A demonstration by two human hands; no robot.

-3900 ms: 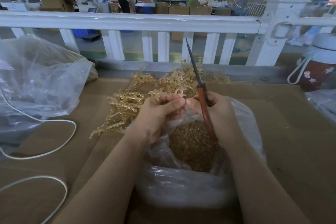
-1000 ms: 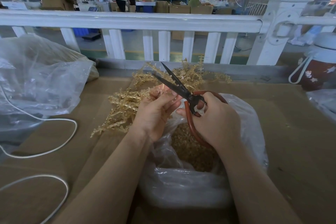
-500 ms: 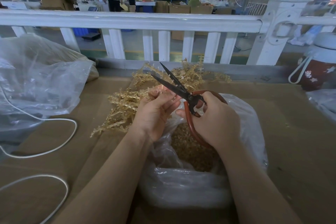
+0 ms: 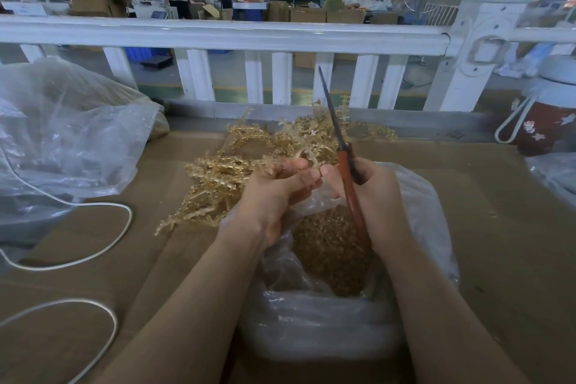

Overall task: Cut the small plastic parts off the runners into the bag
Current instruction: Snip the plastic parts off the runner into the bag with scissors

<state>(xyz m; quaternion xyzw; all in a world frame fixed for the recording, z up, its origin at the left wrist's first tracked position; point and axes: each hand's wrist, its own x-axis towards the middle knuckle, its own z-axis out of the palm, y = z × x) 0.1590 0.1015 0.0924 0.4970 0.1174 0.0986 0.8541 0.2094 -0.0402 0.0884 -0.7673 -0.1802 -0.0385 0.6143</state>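
Over the open clear plastic bag (image 4: 430,215) of cut tan pieces, the left hand (image 4: 277,187) pinches a tan plastic runner (image 4: 307,154); the right hand (image 4: 371,187) grips closed red-handled scissors (image 4: 344,162), blades pointing up.

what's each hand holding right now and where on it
The right hand grips the scissors by their red handles, blades shut and pointing up. The left hand pinches a runner at its near end.
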